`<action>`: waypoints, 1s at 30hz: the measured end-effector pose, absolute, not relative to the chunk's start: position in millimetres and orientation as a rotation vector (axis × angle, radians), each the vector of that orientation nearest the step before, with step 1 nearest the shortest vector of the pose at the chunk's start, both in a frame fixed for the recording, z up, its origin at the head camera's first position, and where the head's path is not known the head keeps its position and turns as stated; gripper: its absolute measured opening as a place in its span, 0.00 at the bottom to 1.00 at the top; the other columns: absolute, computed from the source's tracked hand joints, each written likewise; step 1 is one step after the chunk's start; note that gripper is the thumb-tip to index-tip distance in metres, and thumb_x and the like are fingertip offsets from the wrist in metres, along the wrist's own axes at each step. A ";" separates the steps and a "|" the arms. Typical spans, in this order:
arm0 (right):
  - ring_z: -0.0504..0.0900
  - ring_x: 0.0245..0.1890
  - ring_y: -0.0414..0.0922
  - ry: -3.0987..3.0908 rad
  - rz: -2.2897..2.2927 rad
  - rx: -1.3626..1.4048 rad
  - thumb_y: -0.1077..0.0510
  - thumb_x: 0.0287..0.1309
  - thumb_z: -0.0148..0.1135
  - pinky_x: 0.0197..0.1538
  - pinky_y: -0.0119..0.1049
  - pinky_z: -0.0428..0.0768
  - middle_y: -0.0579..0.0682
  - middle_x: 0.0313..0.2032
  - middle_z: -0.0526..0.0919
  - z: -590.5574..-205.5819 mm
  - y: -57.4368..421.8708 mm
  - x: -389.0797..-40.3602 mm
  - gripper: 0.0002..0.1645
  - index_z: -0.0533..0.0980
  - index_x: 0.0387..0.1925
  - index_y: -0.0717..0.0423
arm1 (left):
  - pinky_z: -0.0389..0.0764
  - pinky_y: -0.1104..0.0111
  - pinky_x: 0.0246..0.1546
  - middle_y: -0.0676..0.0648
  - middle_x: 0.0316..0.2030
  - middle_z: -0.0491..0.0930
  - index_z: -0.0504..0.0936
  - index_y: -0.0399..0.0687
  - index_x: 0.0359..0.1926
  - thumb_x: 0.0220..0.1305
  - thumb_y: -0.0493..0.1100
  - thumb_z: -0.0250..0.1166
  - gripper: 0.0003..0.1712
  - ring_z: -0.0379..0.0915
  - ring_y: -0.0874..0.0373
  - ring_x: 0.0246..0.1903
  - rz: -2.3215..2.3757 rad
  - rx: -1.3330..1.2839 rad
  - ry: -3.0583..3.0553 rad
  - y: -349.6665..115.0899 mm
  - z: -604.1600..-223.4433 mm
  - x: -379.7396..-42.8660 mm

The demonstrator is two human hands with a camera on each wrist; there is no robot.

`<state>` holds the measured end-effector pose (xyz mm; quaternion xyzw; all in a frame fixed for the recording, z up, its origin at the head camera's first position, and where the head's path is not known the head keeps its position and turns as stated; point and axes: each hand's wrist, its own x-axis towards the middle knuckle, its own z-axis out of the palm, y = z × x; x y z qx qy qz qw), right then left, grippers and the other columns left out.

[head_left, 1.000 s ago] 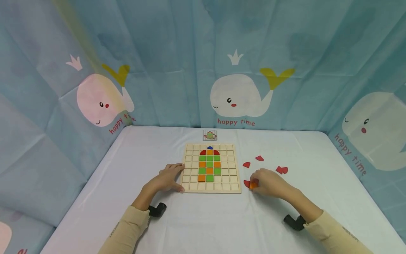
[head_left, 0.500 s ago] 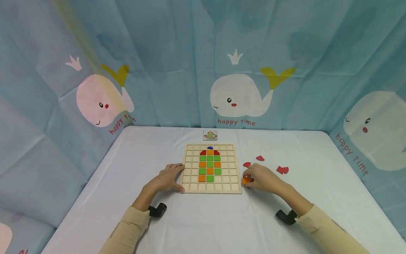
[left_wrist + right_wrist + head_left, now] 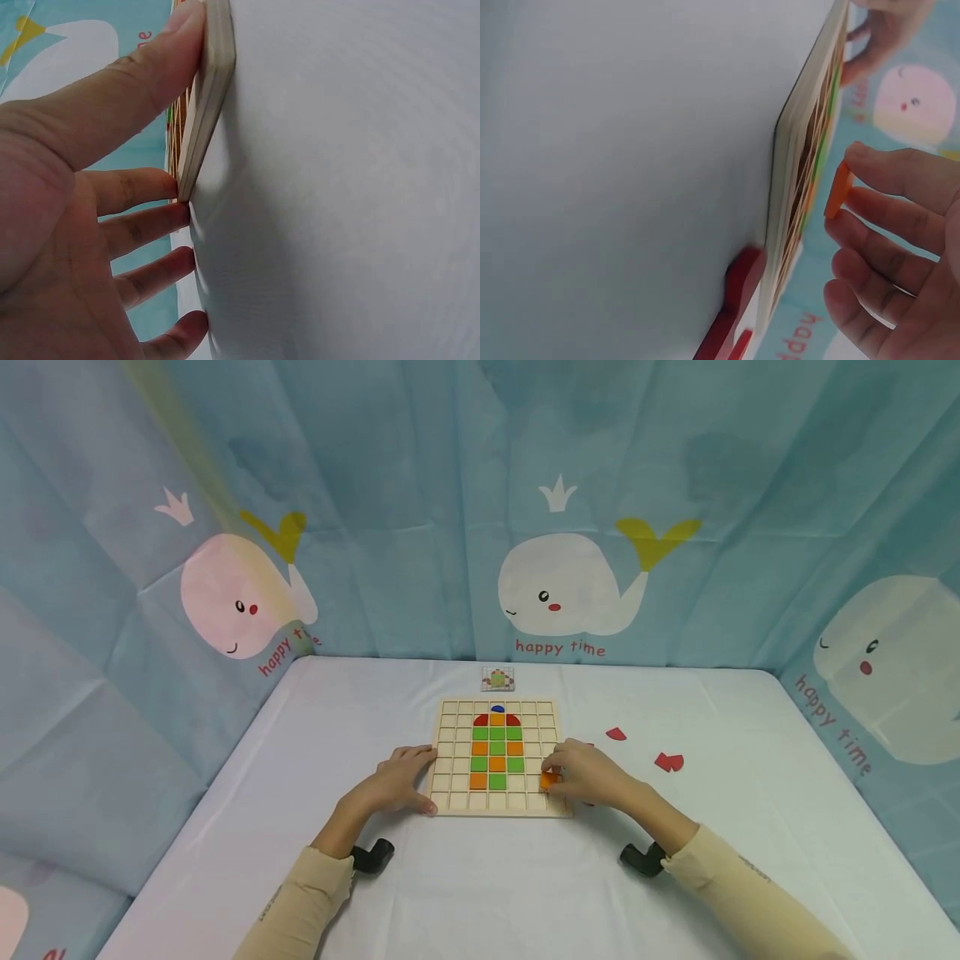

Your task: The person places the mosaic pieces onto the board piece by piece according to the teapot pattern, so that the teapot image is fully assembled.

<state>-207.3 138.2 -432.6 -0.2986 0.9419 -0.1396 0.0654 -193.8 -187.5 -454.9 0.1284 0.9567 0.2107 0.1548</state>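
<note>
A wooden grid board lies mid-table, with green, orange, red and blue tiles set in its middle columns. My right hand pinches an orange square tile between thumb and fingertips, held over the board's right side. In the right wrist view the tile is apart from the board's surface. My left hand rests at the board's left edge, fingers spread. The left wrist view has its thumb against the board's side and the other fingertips down by the cloth.
Loose red pieces lie right of the board, with another red piece farther back. Some red pieces are partly hidden by my right hand. A small picture card sits behind the board. A whale-print curtain surrounds the white table.
My right hand has carried the orange tile leftward from beside the red pieces to above the board's right columns. My left hand has stayed in place.
</note>
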 end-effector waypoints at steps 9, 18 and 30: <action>0.72 0.36 0.38 2.806 -0.385 -1.040 0.52 0.52 0.72 0.41 0.30 0.76 0.43 0.36 0.85 -439.4 110.5 -216.8 0.14 0.86 0.41 0.51 | 0.58 0.38 0.65 0.40 0.73 0.59 0.62 0.42 0.72 0.44 0.50 0.79 0.56 0.51 0.39 0.71 0.602 0.359 2.735 -188.4 -456.4 -194.1; 0.73 0.38 0.40 2.787 -0.357 -1.109 0.52 0.53 0.72 0.44 0.34 0.77 0.44 0.37 0.85 -440.4 94.5 -220.0 0.14 0.86 0.41 0.51 | 0.58 0.39 0.65 0.40 0.73 0.59 0.62 0.42 0.72 0.43 0.49 0.79 0.56 0.52 0.39 0.71 0.613 0.353 2.730 -187.3 -453.5 -192.8; 0.69 0.34 0.39 2.757 -0.328 -1.063 0.53 0.54 0.72 0.39 0.30 0.73 0.42 0.30 0.79 -439.2 86.2 -220.5 0.09 0.87 0.37 0.50 | 0.58 0.39 0.65 0.40 0.73 0.59 0.62 0.42 0.72 0.43 0.50 0.79 0.56 0.52 0.39 0.71 0.594 0.351 2.729 -187.0 -452.6 -192.5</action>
